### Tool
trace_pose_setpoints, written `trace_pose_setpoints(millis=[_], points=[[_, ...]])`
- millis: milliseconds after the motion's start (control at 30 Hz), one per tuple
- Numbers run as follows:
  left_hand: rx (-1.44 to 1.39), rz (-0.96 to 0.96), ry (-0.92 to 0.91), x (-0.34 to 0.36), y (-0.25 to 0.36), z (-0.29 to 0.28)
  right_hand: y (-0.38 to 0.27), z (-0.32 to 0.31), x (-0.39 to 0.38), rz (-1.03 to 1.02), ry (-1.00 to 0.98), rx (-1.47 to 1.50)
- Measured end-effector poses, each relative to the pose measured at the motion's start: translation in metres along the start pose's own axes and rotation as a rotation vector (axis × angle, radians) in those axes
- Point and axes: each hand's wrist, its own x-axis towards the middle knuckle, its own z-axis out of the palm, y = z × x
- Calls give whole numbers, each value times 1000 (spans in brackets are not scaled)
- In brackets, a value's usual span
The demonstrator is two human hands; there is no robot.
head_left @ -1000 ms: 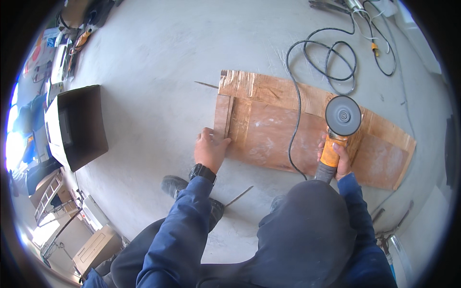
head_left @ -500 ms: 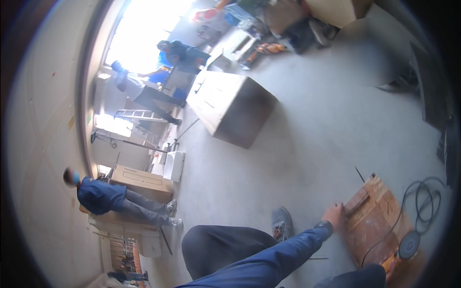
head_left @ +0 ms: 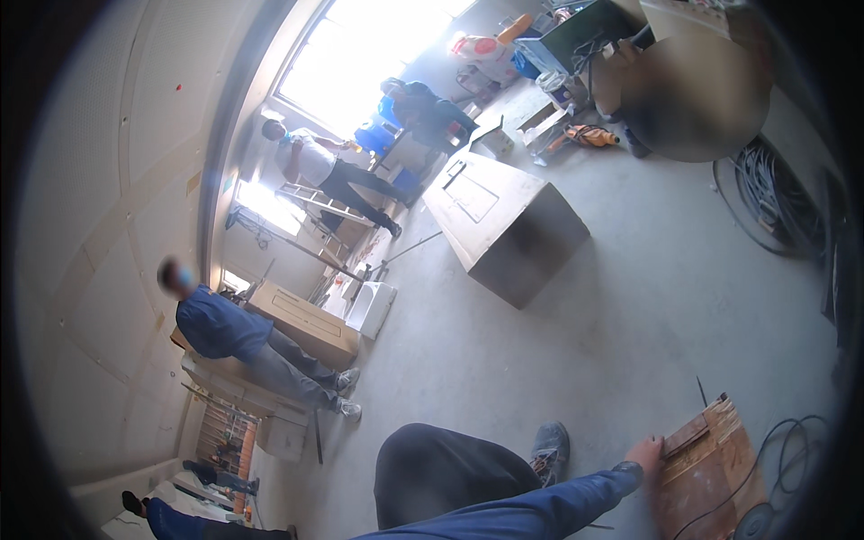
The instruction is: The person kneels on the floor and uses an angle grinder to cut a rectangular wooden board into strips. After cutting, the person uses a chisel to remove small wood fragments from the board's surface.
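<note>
My left hand point(head_left: 646, 454), reaching from a blue sleeve, grips the left edge of a brown wooden board point(head_left: 706, 468) at the lower right. The board looks worn, with a narrow wooden strip point(head_left: 688, 445) along its top side. Over its lower part lies the round disc of an angle grinder point(head_left: 754, 522), cut off by the frame's dark rim. A black power cord point(head_left: 740, 486) runs across the board. My right hand is out of the picture.
A large cardboard box point(head_left: 504, 229) stands on the concrete floor ahead. One person in blue point(head_left: 225, 324) stands at left by another carton point(head_left: 306, 324); others are farther back. Coiled cables point(head_left: 774, 193) and an orange tool point(head_left: 589, 135) lie at the upper right. My shoe point(head_left: 551, 450) is beside the board.
The view has turned, so the scene sits farther right and mostly lower. My right hand, seen on the grinder before, has left the picture. My left hand stays at the board's edge.
</note>
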Motion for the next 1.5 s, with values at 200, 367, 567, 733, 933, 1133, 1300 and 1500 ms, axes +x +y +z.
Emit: trace_pose_setpoints(millis=[200,367,567,733,933,1133,1300,1500], points=[[-37,16,38,-7,1,-4,-2,2,3,9,-2,-6],[-26,22,42,-8,4,-8,-4,4,7,16,-10,-23],[-40,14,15,-7,3,-7,-4,2,7,19,-10,-26],[-56,28,45,-7,1,-5,-2,3,5,23,-10,-33],[-28,17,29,-2,-1,0,1,7,3,30,-12,-36],[-34,52,40,-3,-5,1,6,6,-1,27,-6,-35],[-33,8,9,5,-6,13,9,-2,-8,16,11,-17],[-138,34,5,17,-28,20,10,-46,-55,-42,117,38]])
